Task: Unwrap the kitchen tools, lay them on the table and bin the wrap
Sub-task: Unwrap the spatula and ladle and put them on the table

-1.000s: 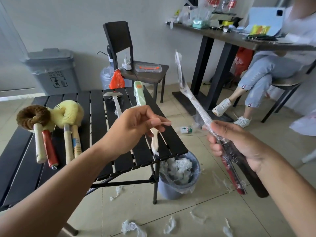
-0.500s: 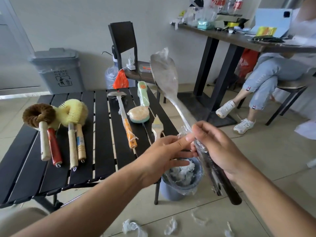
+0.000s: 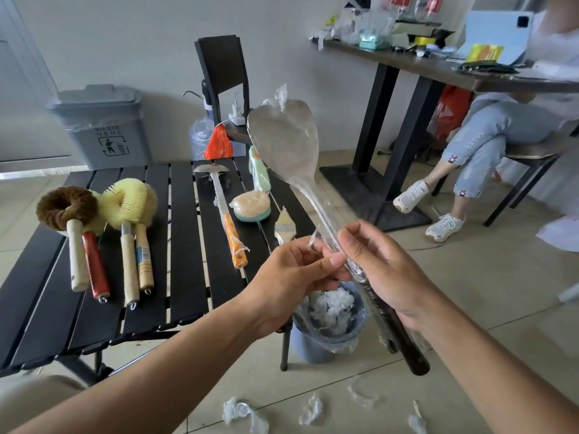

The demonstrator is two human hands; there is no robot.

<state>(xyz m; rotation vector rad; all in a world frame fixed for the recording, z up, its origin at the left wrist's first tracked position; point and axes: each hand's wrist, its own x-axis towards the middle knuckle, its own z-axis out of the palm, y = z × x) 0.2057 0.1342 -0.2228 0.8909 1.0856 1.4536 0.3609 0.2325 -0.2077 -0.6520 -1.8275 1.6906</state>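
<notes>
Far left, a grey plastic lidded waste bin (image 3: 100,133) with a square body stands against the wall. In front of it, the black slatted table (image 3: 185,245) carries unwrapped tools. A brown coarse-bristled ring brush (image 3: 67,208) on a pale wooden handle lies against a yellow stiff-bristled ring brush (image 3: 131,202), with a glossy red handle (image 3: 95,264) between their wooden ones. Further right lie a slim steel scraper with an orange handle (image 3: 225,214), a round pale sponge on a green base (image 3: 250,206) and a small flat pastry brush (image 3: 284,227).

The left hand (image 3: 291,283) pinches a loose, crinkled tag of clear plastic film (image 3: 313,242) between thumb and fingertips. The film clings glossily to the large steel spatula with a broad rounded blade (image 3: 285,142), held tilted above the table's right edge. The right hand (image 3: 385,270) has its fingers curled round the thin shaft where it joins the round black handle.

Below the hands, a round blue-grey bin with a clear liner (image 3: 329,336) holds crumpled white wrap. Torn film scraps (image 3: 241,415) dot the tiled floor. At the far right a person in light jeans (image 3: 488,136) sits beside a dark desk.
</notes>
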